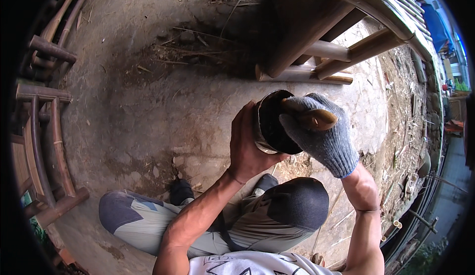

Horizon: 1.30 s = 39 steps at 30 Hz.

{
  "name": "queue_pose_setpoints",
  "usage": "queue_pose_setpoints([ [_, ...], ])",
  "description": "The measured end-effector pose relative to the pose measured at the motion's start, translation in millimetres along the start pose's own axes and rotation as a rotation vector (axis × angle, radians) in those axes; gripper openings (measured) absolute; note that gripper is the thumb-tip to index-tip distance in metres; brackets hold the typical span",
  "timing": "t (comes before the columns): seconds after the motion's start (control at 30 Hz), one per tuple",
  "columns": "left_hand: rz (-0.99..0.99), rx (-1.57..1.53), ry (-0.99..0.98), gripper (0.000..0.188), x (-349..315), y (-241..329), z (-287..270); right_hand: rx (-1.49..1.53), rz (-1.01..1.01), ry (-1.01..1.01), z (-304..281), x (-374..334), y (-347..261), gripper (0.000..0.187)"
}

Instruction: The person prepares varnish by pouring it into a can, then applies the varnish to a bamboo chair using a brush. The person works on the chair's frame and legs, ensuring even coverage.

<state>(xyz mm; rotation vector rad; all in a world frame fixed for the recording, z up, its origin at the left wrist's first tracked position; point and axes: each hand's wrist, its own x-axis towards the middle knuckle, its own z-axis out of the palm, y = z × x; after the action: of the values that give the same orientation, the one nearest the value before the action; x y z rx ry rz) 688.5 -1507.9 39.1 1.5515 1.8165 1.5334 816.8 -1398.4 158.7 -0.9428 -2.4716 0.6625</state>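
Note:
My bare left hand (242, 144) is wrapped round the outside of a round can (278, 124), tilted with its mouth toward me. The can's inside is black, and a pale rim edge shows at its lower side. My right hand (324, 131), in a grey knit glove with a blue cuff, is closed over the can's mouth. It grips a paintbrush (321, 119), whose flat brown wooden handle with a small hole sticks out past the thumb. The bristle end is hidden by the glove and the can.
Ahead stands bamboo furniture (311, 74) with thick poles and a slatted top. More bamboo frames (54, 141) stand at the left. Dry straw scraps (188, 52) lie on the concrete floor (148, 112). Thin poles (420, 225) lie along the right edge. My bent knees (292, 201) are below the can.

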Motion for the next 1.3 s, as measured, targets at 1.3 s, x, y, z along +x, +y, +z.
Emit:
queue_pose_setpoints([
  [1.3, -0.205, -0.231, 0.184, 0.097, 26, 29, -132, -0.463, -0.485, 0.604, 43, 44, 115, 0.046],
])
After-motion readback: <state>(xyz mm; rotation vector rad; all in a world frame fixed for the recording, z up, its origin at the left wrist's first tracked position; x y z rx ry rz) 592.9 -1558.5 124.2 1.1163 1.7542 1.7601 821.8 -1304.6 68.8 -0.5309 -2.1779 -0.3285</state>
